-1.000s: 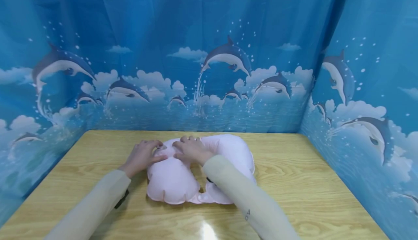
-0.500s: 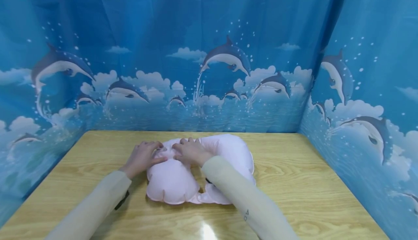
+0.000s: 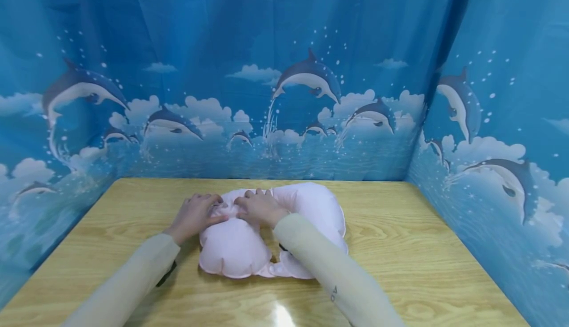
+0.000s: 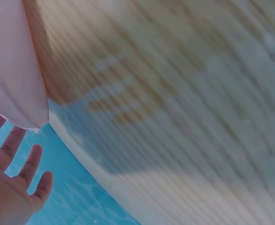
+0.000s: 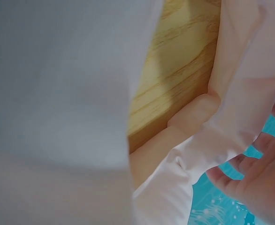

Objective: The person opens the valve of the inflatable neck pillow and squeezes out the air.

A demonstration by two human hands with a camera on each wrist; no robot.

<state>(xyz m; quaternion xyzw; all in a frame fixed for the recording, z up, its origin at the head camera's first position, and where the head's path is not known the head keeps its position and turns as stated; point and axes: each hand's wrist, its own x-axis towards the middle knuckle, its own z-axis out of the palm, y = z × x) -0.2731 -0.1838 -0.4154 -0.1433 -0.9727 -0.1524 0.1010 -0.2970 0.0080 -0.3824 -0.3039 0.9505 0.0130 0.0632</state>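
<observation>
A pale pink inflatable neck pillow [image 3: 235,248] lies on the table, its U curved round a gap, its two ends meeting at the near side. At its far left part, my left hand [image 3: 193,216] holds it between thumb and index finger. My right hand [image 3: 261,207] grips the same part a little further right, thumb towards me and fingers over the far edge. A small clear spot, perhaps a valve, shows by the left index finger. In the left wrist view, the other fingers [image 4: 29,166] spread loosely beside the pillow. The right wrist view shows fingers [image 5: 243,164] behind its edge.
A wood-grain table [image 3: 400,248] carries the pillow, with bare surface to both sides. Blue dolphin-print curtains [image 3: 284,70] stand behind and along the sides. A dark strap [image 3: 166,273] shows under the left sleeve.
Hardly anything differs. Both hands keep their places on the pillow, with only a very slight shift of the fingers and forearms.
</observation>
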